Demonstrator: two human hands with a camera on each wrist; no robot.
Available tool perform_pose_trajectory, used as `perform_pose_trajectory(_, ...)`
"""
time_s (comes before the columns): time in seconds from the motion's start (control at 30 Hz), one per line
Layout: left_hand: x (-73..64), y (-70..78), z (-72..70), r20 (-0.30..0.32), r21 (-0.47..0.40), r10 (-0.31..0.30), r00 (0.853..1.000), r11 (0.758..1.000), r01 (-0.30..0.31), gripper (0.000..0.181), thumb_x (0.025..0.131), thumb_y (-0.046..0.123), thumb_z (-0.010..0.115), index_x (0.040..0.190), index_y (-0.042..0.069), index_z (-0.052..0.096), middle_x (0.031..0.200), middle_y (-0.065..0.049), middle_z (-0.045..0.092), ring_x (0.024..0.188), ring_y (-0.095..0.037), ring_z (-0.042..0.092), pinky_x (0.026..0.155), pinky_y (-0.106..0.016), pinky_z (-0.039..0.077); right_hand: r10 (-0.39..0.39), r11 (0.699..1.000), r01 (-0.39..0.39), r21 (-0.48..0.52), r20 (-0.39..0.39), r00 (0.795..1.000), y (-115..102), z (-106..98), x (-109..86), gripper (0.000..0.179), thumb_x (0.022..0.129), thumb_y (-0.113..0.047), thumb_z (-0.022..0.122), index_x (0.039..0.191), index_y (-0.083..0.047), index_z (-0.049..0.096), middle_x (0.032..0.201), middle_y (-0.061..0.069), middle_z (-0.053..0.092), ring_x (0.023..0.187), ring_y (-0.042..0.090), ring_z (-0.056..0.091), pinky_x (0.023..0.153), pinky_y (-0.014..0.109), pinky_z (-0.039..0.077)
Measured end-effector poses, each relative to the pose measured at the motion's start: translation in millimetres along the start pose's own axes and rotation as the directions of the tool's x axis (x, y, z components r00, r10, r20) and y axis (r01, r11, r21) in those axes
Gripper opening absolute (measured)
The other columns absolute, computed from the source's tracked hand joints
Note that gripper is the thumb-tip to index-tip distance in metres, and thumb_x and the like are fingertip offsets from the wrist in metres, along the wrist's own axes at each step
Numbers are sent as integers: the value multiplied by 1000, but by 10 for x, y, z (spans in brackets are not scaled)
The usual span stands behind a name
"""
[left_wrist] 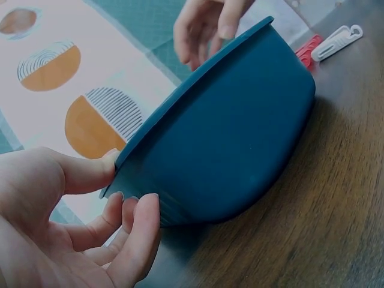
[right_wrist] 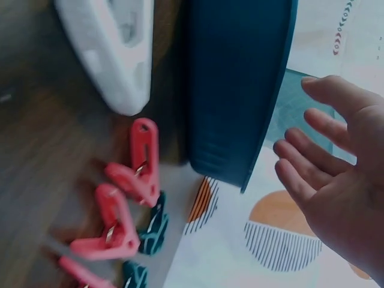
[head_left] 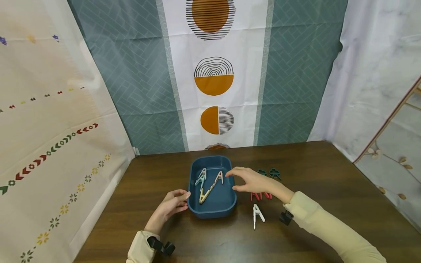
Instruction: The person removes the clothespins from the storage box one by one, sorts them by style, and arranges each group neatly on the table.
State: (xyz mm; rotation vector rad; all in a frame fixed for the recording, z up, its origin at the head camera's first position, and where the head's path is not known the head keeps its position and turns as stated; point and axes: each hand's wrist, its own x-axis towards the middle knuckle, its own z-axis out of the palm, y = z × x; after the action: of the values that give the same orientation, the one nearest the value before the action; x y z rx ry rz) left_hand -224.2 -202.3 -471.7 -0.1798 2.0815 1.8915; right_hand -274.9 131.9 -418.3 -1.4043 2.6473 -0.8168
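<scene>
A dark blue plastic basin point(head_left: 212, 213) stands on the table with several pale clothespins in it, among them a yellowish clothespin point(head_left: 204, 196) and a light blue clothespin point(head_left: 200, 179). At the basin's left side, my left hand point(head_left: 172, 204) pinches the rim between thumb and fingers, as the left wrist view shows closely. Over the right rim hovers my right hand point(head_left: 251, 180), its fingers spread and relaxed with nothing held. A white clothespin point(head_left: 257, 214) lies to the right of the basin, near pink-red clothespins point(right_wrist: 117, 222) partly hidden below my right forearm in the head view.
Dark green clips point(head_left: 274, 173) lie beyond my right forearm. The brown wooden table point(head_left: 312, 171) carries all of this. A patterned cloth point(head_left: 213, 120) hangs behind its far edge, and pale cloths hang at both sides.
</scene>
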Motion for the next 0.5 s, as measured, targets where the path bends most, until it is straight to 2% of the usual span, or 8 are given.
perform_pose_trajectory(0.13,-14,-2,-7,-8,11,-4,1000,1000,4,37,93,27,65,114,-1,54,77,0,59,67,-9,60,66,-24,57,8,1000,-8,-24,3,1000,8,21,149,45,90,-22,69,130,-8,55,130,9,59,122,25,55,100,44,48)
perform_pose_trajectory(0.5,25,-12,-3,-10,0,-1,1000,1000,1,33,93,26,65,111,0,54,77,0,58,67,-8,60,64,-22,56,87,996,-86,-11,95,992,117,52,485,63,83,-15,76,138,-6,47,139,14,52,126,31,52,102,45,47)
